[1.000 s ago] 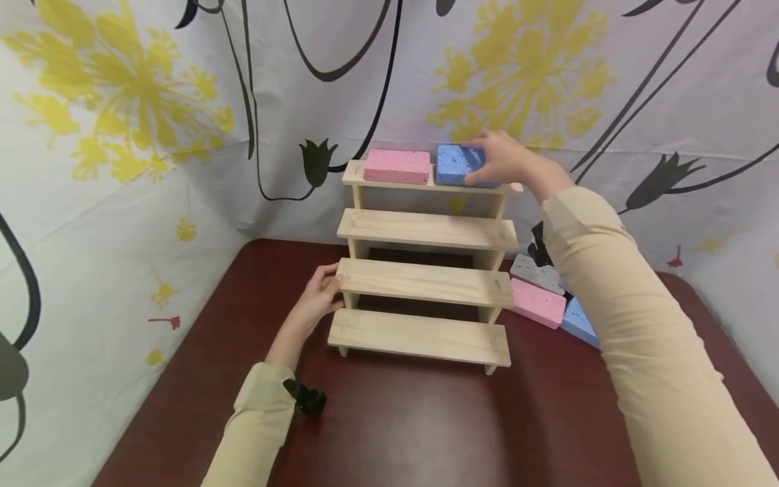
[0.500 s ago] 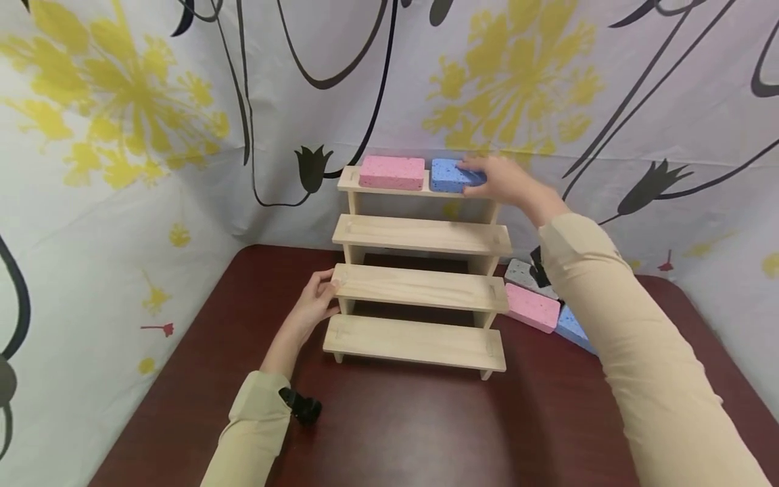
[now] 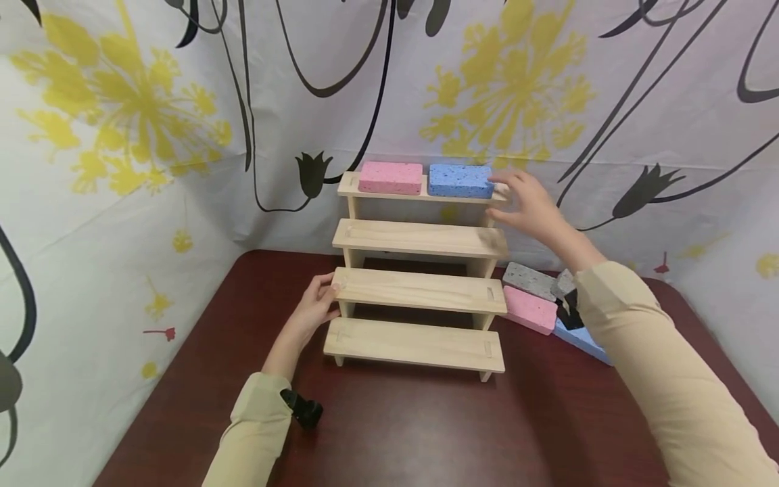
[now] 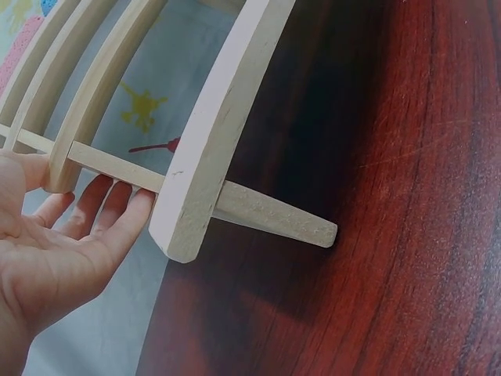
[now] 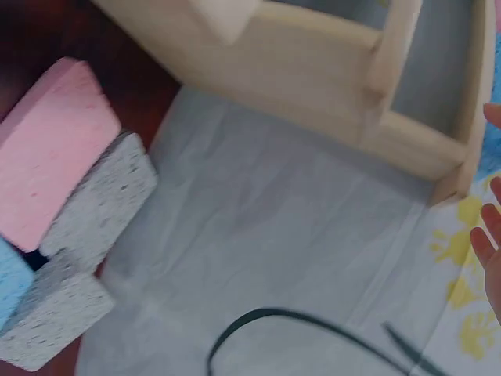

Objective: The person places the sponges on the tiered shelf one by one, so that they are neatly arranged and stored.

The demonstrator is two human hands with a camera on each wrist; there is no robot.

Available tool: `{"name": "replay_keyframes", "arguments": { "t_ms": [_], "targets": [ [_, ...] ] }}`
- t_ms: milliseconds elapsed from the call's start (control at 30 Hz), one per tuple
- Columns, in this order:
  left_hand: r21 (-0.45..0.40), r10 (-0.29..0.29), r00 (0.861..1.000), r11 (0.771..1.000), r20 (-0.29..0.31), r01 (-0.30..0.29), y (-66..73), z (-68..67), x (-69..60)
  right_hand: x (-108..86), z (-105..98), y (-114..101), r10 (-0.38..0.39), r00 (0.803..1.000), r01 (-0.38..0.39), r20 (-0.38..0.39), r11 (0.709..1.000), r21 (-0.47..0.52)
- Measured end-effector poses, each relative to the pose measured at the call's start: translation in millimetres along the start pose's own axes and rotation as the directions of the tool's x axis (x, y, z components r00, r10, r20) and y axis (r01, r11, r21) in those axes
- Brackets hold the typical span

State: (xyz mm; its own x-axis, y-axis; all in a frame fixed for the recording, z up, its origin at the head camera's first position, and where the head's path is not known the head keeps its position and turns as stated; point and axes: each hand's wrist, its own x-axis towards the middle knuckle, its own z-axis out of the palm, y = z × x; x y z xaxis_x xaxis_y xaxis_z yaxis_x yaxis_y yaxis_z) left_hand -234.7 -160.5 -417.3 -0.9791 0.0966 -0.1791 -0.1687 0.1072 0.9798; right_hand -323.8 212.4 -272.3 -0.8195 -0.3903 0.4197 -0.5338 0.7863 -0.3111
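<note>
One blue block (image 3: 460, 181) lies beside the right hand (image 3: 528, 208).

Rack (image 3: 420, 289) on table (image 3: 395, 429) — left sponge (image 3: 391, 178) beside right sponge (image 3: 460, 181), top tier (image 3: 425, 193); sponge cluster (image 3: 529, 310) right of rack — probably four.

A wood-grained, reddish-brown table (image 3: 389, 433) caught a soft sheen before a creased, pale backdrop (image 3: 91, 223). Yellow flower bursts (image 3: 136, 101), dark tulip-like blooms (image 3: 312, 176) and curling stems (image 3: 385, 74) patterned it, with small red prints (image 3: 170, 333) lower down.
</note>
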Motion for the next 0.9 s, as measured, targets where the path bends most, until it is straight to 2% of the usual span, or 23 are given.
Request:
{"name": "replay_keyframes", "arguments": {
  "t_ms": [100,167,333,467,667,800,900],
  "targets": [
    [0.009,-0.005,1.000,1.000,-0.004,0.005,0.0,-0.7,-1.0,-14.0,2,9,-0.007,0.998,0.007,-0.061,1.000,0.007],
    [0.008,-0.006,1.000,1.000,-0.003,0.006,0.2,-0.8,-1.7,-23.4,3,14,0.005,0.997,-0.004,-0.073,1.000,0.007],
    [-0.003,-0.013,1.000,1.000,0.006,0.013,1.1,-0.5,-1.9,-48.4,7,27,0.070,0.997,-0.070,-0.030,0.998,-0.003],
    [-0.008,-0.011,1.000,1.000,0.009,0.011,1.5,-0.1,0.3,-72.8,7,43,0.151,0.989,-0.151,-0.002,0.989,-0.002],
    [-0.023,-0.012,1.000,1.000,0.012,0.012,1.5,-0.2,0.2,-117.1,14,74,0.276,0.954,-0.278,0.114,0.961,-0.003],
    [-0.028,-0.013,1.000,1.000,0.020,0.013,1.3,0.5,-2.6,-149.6,24,93,0.323,0.928,-0.322,0.183,0.946,-0.037],
    [-0.032,-0.013,1.000,0.999,0.025,0.014,3.9,-0.1,-4.9,-169.9,29,105,0.359,0.902,-0.352,0.240,0.933,-0.073]
  ]
}}
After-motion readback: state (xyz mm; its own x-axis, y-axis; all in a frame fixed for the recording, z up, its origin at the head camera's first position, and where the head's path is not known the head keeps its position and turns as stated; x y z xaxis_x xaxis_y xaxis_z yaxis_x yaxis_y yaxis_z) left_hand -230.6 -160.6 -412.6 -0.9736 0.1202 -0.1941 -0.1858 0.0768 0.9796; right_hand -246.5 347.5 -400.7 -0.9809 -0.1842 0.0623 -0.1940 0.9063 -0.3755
